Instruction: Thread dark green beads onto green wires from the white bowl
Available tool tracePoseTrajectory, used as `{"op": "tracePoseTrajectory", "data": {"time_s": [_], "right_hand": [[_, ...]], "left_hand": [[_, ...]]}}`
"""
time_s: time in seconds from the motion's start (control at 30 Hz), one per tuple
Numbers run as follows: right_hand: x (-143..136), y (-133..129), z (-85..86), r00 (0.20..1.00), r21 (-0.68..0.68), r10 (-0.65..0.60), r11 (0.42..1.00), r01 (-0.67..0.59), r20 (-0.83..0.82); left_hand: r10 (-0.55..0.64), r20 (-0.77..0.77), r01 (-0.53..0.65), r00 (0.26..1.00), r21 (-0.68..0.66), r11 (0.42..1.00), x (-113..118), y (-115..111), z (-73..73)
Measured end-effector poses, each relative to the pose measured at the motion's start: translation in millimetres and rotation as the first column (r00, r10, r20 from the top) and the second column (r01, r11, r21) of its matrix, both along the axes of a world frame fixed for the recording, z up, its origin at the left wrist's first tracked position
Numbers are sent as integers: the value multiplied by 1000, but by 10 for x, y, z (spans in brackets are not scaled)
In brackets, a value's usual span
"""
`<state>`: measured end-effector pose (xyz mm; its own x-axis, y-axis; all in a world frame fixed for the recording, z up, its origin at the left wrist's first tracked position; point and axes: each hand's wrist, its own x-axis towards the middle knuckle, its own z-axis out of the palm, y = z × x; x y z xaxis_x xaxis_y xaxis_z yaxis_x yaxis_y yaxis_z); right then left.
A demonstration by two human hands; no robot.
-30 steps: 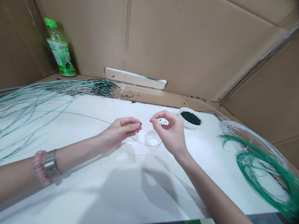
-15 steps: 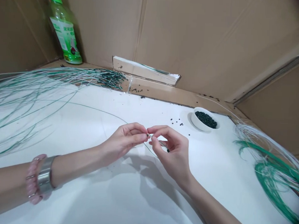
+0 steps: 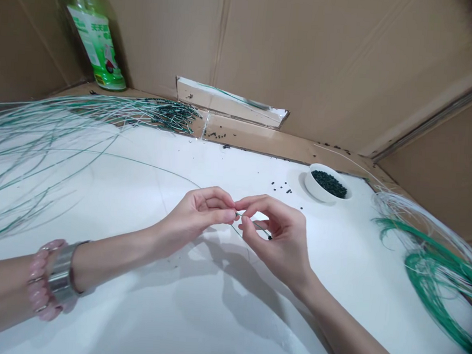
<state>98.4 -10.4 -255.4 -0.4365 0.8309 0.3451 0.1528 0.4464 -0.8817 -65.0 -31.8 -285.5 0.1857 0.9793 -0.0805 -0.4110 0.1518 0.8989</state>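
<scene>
Over the white tabletop, the fingertips of my two hands almost meet. My left hand (image 3: 205, 211) pinches a thin green wire, and a tiny dark bead shows at its fingertips. A short stretch of the wire runs across to my right hand (image 3: 282, 237), whose thumb and index finger close around it. Below the right fingers, a dark bead (image 3: 270, 237) sits on the wire near the palm. A long green strand (image 3: 159, 167) curves from the left behind my left hand. What lies between the fingertips is partly hidden.
A white bowl (image 3: 311, 186) of small dark beads stands at right, with loose beads (image 3: 281, 186) beside it. Beaded wires (image 3: 171, 114) lie at back left below a green bottle (image 3: 94, 43). Coiled green and white wires (image 3: 422, 282) lie far right. Cardboard walls (image 3: 309, 58) enclose the table.
The camera view has tilted and shifted slightly. My right hand is turned a little further right, its fingers slightly farther from the left fingertips. Both hands keep their pinch.
</scene>
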Motion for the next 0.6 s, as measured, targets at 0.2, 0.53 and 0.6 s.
{"op": "tracePoseTrajectory", "data": {"time_s": [0.2, 0.53, 0.6], "right_hand": [[12, 0, 2, 1000, 19, 15, 1000, -15, 5], [17, 13, -14, 1000, 40, 12, 999, -13, 16], [16, 14, -20, 1000, 74, 17, 997, -18, 12]], "left_hand": [[7, -4, -7, 1000, -15, 1000, 3, -3, 12], [-4, 29, 5, 1000, -29, 1000, 6, -13, 22], [0, 43, 1, 999, -32, 999, 6, -13, 24]]}}
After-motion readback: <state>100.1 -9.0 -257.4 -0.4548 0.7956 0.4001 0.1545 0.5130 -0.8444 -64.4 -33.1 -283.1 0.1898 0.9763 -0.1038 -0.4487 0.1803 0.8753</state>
